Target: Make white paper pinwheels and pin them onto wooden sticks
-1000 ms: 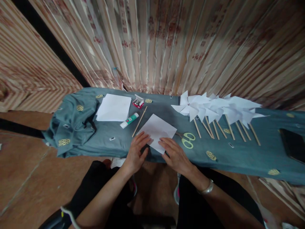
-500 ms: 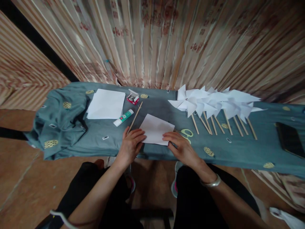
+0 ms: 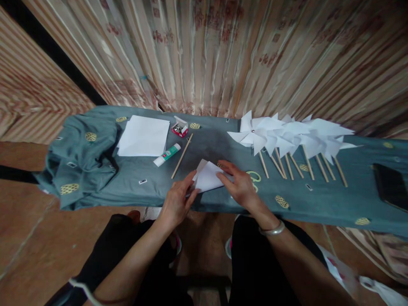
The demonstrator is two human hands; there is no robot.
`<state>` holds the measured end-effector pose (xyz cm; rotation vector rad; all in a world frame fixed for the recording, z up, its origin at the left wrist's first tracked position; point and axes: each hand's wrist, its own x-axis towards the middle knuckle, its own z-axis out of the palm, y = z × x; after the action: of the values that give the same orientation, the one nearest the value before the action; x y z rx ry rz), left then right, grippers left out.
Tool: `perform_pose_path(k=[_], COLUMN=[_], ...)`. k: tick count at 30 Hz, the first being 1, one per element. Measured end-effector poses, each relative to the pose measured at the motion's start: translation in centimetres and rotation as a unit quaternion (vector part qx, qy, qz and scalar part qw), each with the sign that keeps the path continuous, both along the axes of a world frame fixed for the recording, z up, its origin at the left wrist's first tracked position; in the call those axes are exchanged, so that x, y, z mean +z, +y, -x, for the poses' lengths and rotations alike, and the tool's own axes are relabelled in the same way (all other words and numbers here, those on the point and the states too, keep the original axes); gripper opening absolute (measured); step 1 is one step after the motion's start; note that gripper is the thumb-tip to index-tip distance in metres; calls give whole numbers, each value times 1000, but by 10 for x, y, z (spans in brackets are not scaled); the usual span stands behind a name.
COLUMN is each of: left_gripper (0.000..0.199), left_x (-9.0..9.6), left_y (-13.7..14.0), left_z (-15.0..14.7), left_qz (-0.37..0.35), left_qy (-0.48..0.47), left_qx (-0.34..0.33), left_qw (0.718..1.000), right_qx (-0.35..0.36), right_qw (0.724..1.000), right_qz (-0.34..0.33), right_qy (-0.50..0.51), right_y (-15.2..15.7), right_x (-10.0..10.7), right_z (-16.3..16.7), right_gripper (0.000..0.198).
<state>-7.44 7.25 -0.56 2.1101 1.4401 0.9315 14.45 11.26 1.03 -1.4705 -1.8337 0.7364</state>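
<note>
A white sheet of paper [image 3: 208, 176] lies in front of me at the near edge of the cloth, one part of it folded over the rest. My left hand [image 3: 179, 196] has the paper's left side between thumb and fingers. On the right, my right hand [image 3: 237, 183] grips the folded edge, thumb on top and fingers at the far side. Just beyond my left hand rest a thin wooden stick [image 3: 182, 156] and a glue stick [image 3: 167, 154]. Scissors with pale green handles [image 3: 254, 176] lie beside my right hand, their blades hidden.
At the back left is a stack of white paper [image 3: 145, 136], with a small open red box of metal pins [image 3: 180, 127] beside it. Several paper pinwheels [image 3: 287, 134] on sticks overlap at the right. A black phone [image 3: 390, 185] lies far right on the green cloth [image 3: 204, 204].
The flat sheet has been turned and partly folded over. My right hand has moved up along its edge, and my left hand now pinches the left side, off the wooden stick.
</note>
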Motion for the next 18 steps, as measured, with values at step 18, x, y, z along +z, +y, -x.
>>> perform_pose_path(k=[18], left_gripper=[54], left_x=[-10], left_y=[-22], left_z=[-18], left_qz=[-68], left_qy=[207], left_qx=[-117], left_qw=[969], right_qx=[16], right_qw=[981], right_qz=[-126], right_qy=[-144], right_y=[18], right_x=[-26], right_z=[18], right_gripper=[30])
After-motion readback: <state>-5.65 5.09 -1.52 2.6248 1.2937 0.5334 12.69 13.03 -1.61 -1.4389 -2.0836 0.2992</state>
